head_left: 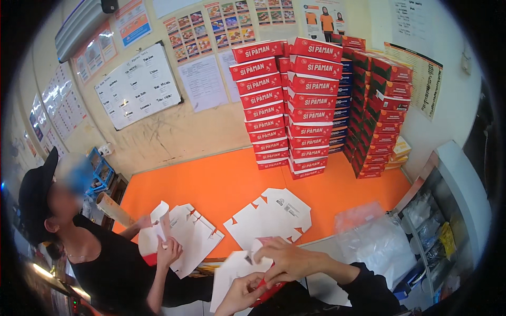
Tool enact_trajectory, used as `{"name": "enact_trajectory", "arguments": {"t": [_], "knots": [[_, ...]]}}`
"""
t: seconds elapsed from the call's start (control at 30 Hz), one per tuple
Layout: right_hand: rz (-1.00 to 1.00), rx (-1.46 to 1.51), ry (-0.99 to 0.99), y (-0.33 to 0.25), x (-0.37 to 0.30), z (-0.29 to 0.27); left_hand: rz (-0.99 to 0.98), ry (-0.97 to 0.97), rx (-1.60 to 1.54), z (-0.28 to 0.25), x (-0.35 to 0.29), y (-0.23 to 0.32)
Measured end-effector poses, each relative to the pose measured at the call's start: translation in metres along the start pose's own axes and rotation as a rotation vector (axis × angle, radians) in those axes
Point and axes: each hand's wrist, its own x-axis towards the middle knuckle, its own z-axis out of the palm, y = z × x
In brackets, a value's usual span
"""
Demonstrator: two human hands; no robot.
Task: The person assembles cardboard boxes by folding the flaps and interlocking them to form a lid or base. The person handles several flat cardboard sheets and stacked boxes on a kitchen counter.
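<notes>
At the lower middle, a partly folded cardboard box [227, 275], white inside and red outside, is held between my two hands. My left hand [240, 296] grips its near edge with the fingers closed on the red side. Over the folded part, my right hand [293, 261] is bent with its fingertips pressed on the card, hiding some of the flaps. Just beyond my hands lie flat box blanks [270, 217], white side up, with notched edges. At the left, a co-worker's hands [169, 250] hold another half-folded red and white box [152, 240].
Tall stacks of folded red boxes [311, 100] stand at the back of the orange table [184, 168], with darker red-green stacks [387, 116] to their right. More flat blanks [192, 239] lie by the co-worker. Clear plastic bags [377, 247] and an open-fronted cabinet [448, 210] are at the right.
</notes>
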Motion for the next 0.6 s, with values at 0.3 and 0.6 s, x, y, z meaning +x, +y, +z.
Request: {"name": "enact_trajectory", "arguments": {"t": [0.3,0.6], "knots": [[0.414,-0.020,0.432,-0.027,-0.031,0.063,0.328,0.749,-0.232,-0.011,0.032,-0.029],[0.753,0.659,0.815,-0.004,-0.042,0.011,0.380,0.612,0.033,0.027,0.056,0.009]]}}
